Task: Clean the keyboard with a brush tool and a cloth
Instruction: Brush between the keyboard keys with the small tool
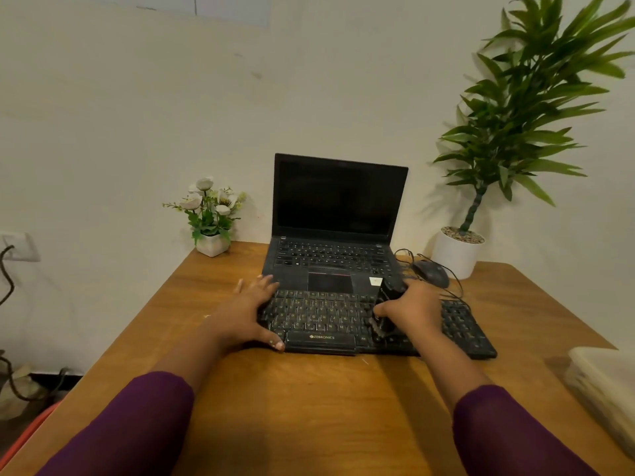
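A black keyboard point(323, 317) lies across the wooden desk in front of the laptop. My left hand point(245, 312) grips its left end, fingers over the far edge and thumb at the near edge. My right hand point(414, 309) is closed around a black brush tool point(386, 310), held upright. Its bristle end touches the keys right of the space bar. The right part of the keyboard extends past my right hand. No cloth is visible.
An open black laptop point(335, 235) with a dark screen stands behind the keyboard. A wired mouse point(431, 273) and a tall potted plant point(458, 250) are at back right. A small flower pot point(211, 243) sits at back left, and a pale plastic container point(608, 383) at the right edge.
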